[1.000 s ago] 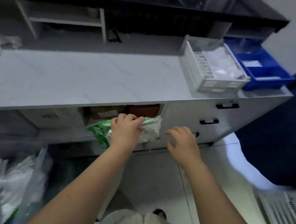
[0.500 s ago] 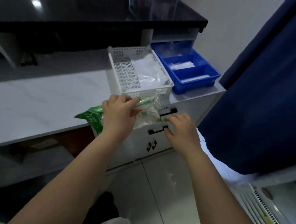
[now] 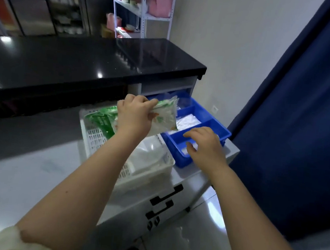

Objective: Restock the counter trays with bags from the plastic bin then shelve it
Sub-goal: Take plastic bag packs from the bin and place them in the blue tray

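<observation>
My left hand (image 3: 135, 115) grips a pack of bags (image 3: 164, 116), clear plastic with green print, and holds it in the air over the gap between two counter trays. A white slotted tray (image 3: 96, 140) sits on the pale counter and holds clear bags. Right of it stands a blue divided tray (image 3: 223, 131) with white bags in its compartments. Over the near compartment of the blue tray hovers my right hand (image 3: 205, 147), fingers spread, holding nothing. The plastic bin is out of view.
A raised black countertop (image 3: 81, 64) runs behind the trays. Drawers with black handles (image 3: 166, 198) sit below the counter. A dark blue curtain (image 3: 301, 128) hangs at the right. Metal shelving (image 3: 143, 10) stands in the background.
My left hand has lifted the pack from below the counter edge up over the trays. My right hand rose from the drawer front to above the blue tray. The view tilted upward.
</observation>
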`<state>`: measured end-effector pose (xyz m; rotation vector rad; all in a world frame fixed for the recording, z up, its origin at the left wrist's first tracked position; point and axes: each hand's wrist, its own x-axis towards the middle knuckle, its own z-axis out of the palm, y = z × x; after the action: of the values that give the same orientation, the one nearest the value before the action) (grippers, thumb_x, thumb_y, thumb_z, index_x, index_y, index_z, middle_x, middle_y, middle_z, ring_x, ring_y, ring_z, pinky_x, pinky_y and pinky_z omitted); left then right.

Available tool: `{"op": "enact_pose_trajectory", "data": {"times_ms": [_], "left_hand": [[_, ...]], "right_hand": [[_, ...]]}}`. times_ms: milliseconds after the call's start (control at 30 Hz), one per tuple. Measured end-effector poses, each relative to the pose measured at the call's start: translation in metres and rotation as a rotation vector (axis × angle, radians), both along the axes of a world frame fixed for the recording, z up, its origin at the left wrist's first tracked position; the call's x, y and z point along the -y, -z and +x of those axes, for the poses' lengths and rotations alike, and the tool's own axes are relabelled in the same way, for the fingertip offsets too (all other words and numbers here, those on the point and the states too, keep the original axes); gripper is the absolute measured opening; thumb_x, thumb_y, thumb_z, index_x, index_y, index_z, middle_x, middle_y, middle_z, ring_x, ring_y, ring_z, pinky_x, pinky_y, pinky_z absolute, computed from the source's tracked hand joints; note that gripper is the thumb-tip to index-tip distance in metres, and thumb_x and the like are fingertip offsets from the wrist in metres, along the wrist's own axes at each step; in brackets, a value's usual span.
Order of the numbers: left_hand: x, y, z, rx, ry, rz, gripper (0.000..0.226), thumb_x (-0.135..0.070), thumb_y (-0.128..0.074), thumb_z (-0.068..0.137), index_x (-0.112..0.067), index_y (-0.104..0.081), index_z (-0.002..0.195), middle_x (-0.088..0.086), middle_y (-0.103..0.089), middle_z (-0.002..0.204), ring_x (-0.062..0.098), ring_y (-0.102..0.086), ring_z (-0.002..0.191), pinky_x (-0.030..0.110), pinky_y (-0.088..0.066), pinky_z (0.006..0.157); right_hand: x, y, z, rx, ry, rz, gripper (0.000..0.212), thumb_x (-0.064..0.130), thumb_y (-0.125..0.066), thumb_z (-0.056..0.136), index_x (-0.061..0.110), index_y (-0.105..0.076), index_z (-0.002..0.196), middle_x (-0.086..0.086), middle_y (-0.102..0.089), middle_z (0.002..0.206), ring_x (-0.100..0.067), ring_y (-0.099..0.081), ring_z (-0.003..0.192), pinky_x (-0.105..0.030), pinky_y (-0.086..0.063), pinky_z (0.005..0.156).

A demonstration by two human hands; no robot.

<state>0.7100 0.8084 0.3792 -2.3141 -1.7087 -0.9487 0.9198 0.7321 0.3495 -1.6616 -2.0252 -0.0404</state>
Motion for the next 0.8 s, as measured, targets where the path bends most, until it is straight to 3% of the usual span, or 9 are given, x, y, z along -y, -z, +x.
{"op": "enact_pose_trajectory", "data": {"times_ms": [167,300,433,800], "left_hand": [[-0.089,0.011,0.015,-0.003,0.007,-0.007,0.031,-0.026,-0.063,0.087,-0.028,-0.064,0.118,0.005,-0.063,0.109,0.032,-0.045,0.103,0.04,-0.027,0.081],[-0.131,0.025,0.033,-0.035,-0.005,-0.038,0.03,-0.026,-0.066,0.085,-0.026,-0.065,0.115,0.005,-0.063,0.106,0.032,-0.047,0.101,0.04,-0.028,0.082],[-0.159,0.035,0.053,-0.077,-0.042,-0.037,0.028,-0.023,-0.07,0.082,-0.023,-0.068,0.11,0.006,-0.065,0.102,0.034,-0.05,0.098,0.04,-0.03,0.078],[-0.199,0.031,0.097,-0.119,-0.307,0.104,0.032,-0.01,-0.074,0.072,-0.021,-0.073,0.103,0.006,-0.068,0.093,0.035,-0.055,0.085,0.04,-0.034,0.071]], "right_hand": [[-0.087,0.004,0.022,0.027,0.012,-0.024,0.022,0.009,-0.066,0.082,0.014,-0.068,0.103,-0.001,-0.067,0.104,-0.025,-0.054,0.104,-0.041,-0.044,0.089],[-0.134,0.031,0.037,0.023,-0.031,-0.083,0.02,0.008,-0.067,0.08,0.014,-0.069,0.099,-0.001,-0.067,0.101,-0.027,-0.054,0.102,-0.036,-0.042,0.086],[-0.191,0.053,0.064,0.054,-0.068,-0.197,0.024,0.013,-0.064,0.083,0.019,-0.066,0.107,0.001,-0.063,0.112,-0.025,-0.048,0.111,-0.036,-0.037,0.092],[-0.308,0.077,0.122,0.048,-0.462,-0.271,0.028,0.012,-0.066,0.081,0.016,-0.067,0.109,-0.002,-0.064,0.112,-0.026,-0.051,0.108,-0.038,-0.043,0.091]]}}
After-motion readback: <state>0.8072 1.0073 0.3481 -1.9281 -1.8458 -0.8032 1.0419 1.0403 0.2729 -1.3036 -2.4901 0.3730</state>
